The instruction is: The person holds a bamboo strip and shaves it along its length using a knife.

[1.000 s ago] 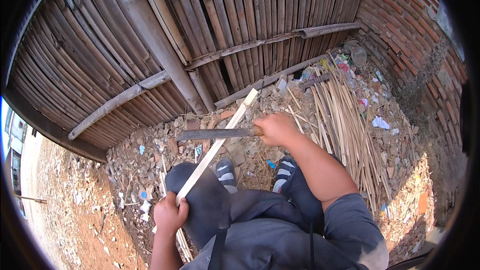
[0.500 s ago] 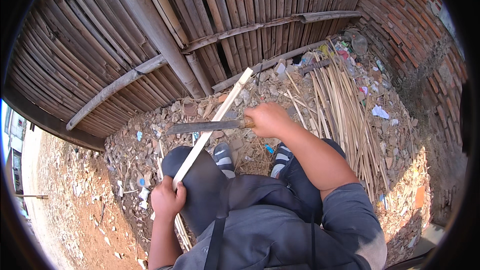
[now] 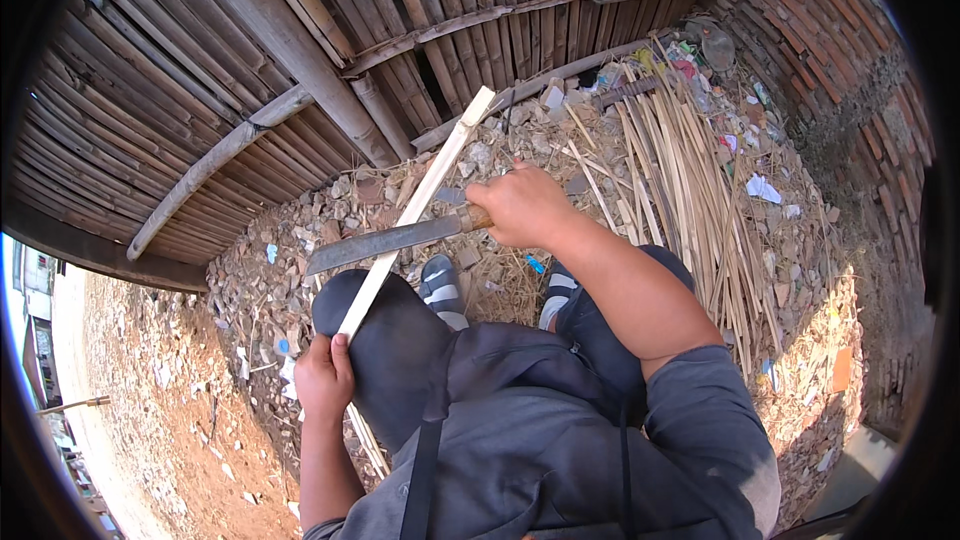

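My left hand (image 3: pixel 324 376) is closed round the near end of a long, pale bamboo strip (image 3: pixel 432 176), which slants up and away to the right over my left knee. In my right hand (image 3: pixel 524 204) is the wooden handle of a machete (image 3: pixel 392 241). Its broad dark blade points left and crosses the strip a little below the strip's middle. The blade appears to lie against the strip; whether it bites in I cannot tell. The strip's far end is free, above the rubble.
A pile of long split bamboo strips (image 3: pixel 690 210) lies at the right. A bamboo slat wall (image 3: pixel 500 35) rises in front, and a brick wall (image 3: pixel 815 30) stands at the right. Stones and litter cover the ground round my sandalled feet (image 3: pixel 441 290).
The machete's tip has swung a little nearer to me and the blade is more tilted. My right hand has shifted slightly left and away. The view has tipped slightly too.
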{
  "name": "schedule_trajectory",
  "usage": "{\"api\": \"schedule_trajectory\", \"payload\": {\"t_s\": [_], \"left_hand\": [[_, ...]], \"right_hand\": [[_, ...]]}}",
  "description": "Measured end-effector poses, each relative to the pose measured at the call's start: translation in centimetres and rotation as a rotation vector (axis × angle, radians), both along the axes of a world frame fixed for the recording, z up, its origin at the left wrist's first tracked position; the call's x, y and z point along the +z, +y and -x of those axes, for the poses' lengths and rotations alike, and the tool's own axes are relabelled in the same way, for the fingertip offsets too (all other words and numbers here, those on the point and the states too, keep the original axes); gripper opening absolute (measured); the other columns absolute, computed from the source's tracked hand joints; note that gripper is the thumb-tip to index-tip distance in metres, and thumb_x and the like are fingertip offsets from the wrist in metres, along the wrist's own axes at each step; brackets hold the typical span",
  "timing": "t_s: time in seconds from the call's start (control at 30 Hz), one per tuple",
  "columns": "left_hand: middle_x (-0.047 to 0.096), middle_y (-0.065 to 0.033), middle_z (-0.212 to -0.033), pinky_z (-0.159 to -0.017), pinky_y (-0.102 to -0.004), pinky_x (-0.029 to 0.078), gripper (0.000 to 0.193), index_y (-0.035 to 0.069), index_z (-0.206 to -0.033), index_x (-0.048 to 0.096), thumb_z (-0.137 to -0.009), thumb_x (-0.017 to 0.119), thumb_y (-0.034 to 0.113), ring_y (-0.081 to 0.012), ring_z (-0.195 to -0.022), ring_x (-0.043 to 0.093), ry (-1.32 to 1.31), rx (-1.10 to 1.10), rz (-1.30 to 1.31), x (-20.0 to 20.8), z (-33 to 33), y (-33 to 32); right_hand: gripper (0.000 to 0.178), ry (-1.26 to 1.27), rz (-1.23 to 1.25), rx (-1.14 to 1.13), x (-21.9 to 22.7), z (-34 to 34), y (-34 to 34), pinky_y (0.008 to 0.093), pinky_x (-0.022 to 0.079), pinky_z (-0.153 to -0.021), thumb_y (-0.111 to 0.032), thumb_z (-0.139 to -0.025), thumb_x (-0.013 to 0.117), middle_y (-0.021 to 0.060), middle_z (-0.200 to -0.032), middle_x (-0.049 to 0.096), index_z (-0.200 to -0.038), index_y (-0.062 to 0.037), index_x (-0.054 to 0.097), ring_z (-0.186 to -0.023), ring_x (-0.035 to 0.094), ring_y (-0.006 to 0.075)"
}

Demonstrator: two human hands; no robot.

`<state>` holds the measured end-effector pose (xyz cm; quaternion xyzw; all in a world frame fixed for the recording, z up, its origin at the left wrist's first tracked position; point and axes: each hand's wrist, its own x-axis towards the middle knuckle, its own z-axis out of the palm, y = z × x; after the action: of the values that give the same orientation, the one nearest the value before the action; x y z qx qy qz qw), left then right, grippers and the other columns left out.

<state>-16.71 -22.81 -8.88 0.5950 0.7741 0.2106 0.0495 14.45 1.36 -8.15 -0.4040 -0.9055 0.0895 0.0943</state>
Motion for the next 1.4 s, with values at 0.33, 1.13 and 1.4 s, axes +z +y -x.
{"api": "schedule_trajectory", "payload": {"t_s": [0.33, 1.13, 1.4], "left_hand": [[0.059, -0.0214, -0.064, -0.054, -0.053, 0.043, 0.038, 0.002, -0.076, 0.053, -0.103, 0.057, 0.029, -0.0451, -0.058, 0.058, 0.047, -0.005, 0.106, 0.9, 0.4, 0.3], [0.054, -0.0145, -0.06, -0.056, -0.0388, 0.041, 0.042, -0.002, -0.079, 0.056, -0.107, 0.052, 0.029, -0.0242, -0.055, 0.051, -0.323, -0.057, 0.237, 1.9, 2.6, 1.2], [0.054, -0.0198, -0.059, -0.051, -0.0447, 0.04, 0.037, 0.0, -0.077, 0.052, -0.105, 0.052, 0.023, -0.037, -0.052, 0.052, -0.145, -0.042, 0.1, 0.4, 1.1, 0.0]], "right_hand": [[0.028, 0.068, 0.121, -0.313, 0.0, -1.7, 1.7, 0.0512, 0.056, -0.081, -0.018, -0.076, 0.07, 0.0169, -0.093, 0.073, -0.104, -0.0113, 0.069, -0.09, 0.07, 0.0392], [0.05, 0.203, 0.206, -0.496, -1.6, -4.4, 4.9, 0.048, 0.054, -0.089, -0.031, -0.084, 0.075, 0.0221, -0.104, 0.072, -0.127, -0.0077, 0.065, -0.1, 0.069, 0.0396], [0.039, 0.117, 0.074, -0.247, 2.4, -4.2, 2.0, 0.0514, 0.055, -0.078, -0.031, -0.08, 0.077, 0.0184, -0.094, 0.073, -0.114, -0.0122, 0.068, -0.089, 0.07, 0.0403]]}}
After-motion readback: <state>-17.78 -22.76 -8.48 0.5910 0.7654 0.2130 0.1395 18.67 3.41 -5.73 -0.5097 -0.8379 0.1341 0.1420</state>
